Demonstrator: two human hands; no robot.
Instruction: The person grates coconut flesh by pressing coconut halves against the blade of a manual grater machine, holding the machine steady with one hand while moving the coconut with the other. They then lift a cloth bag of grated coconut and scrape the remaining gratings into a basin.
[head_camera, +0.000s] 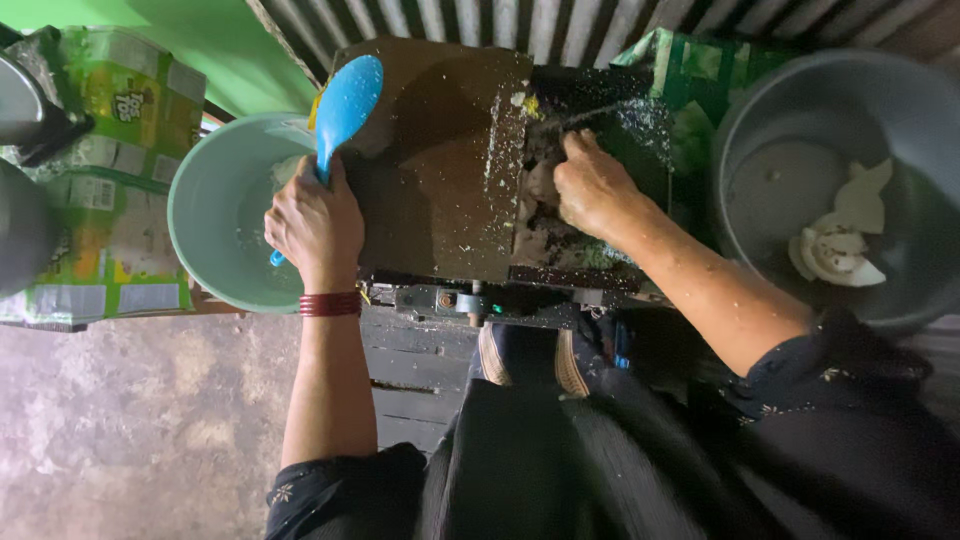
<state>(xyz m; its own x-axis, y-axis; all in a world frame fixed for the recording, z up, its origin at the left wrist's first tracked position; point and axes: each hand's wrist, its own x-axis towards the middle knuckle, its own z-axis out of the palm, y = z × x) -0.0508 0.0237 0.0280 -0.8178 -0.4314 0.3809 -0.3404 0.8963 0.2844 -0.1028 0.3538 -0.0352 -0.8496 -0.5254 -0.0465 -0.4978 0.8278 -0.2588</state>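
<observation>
Seen from above, a brown, rusty metal grating machine flecked with white shreds stands over a rough grey concrete floor, with corrugated metal sheeting and a green wall behind it, a pale green plastic basin to its left and a large grey plastic tub holding white coconut pieces to its right. The left hand, a red bangle on its wrist, is closed around the handle of a blue plastic scoop standing up over the basin's rim. The right hand reaches into the machine's dark opening with fingers curled tight; what it grips is hidden.
</observation>
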